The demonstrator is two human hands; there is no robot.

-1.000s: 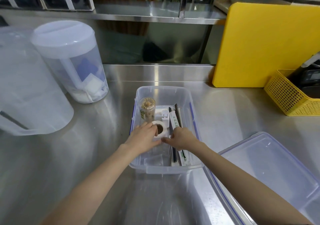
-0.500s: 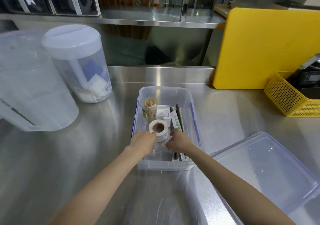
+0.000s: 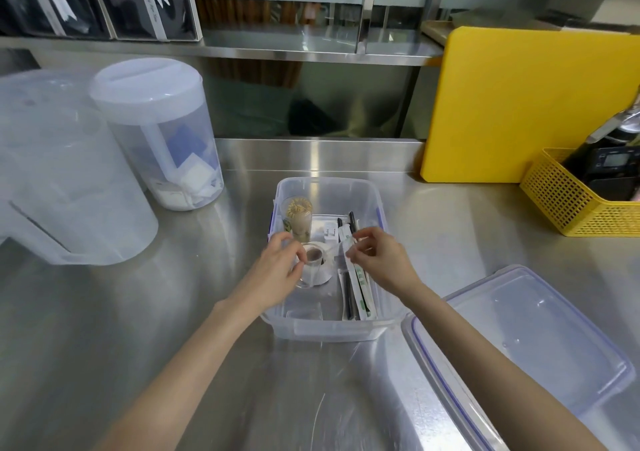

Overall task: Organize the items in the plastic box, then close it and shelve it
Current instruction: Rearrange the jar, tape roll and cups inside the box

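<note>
The clear plastic box (image 3: 329, 184) stands open in the middle of the steel counter. Inside it are a toothpick jar (image 3: 298, 215) at the far left, a small white item (image 3: 330, 234), black pens (image 3: 348, 300) and paper-wrapped sticks (image 3: 362, 286) along the right side. My left hand (image 3: 277, 272) holds a white tape roll (image 3: 318, 267) tilted above the box floor. My right hand (image 3: 379, 260) hovers just right of it, with thumb and forefinger pinched on what looks like the tape's loose clear end. The box's lid (image 3: 519, 339) lies on the counter to the right.
Two large translucent pitchers (image 3: 62, 187) (image 3: 162, 131) stand at the left. A yellow cutting board (image 3: 526, 104) leans on the back wall, and a yellow basket (image 3: 571, 204) holding dark devices sits at the right. A steel shelf (image 3: 311, 52) runs above the counter's back.
Both hands have risen from the box floor. The left hand has tipped the tape roll up off its flat position, and the right hand has left the sticks and pinches beside the roll.
</note>
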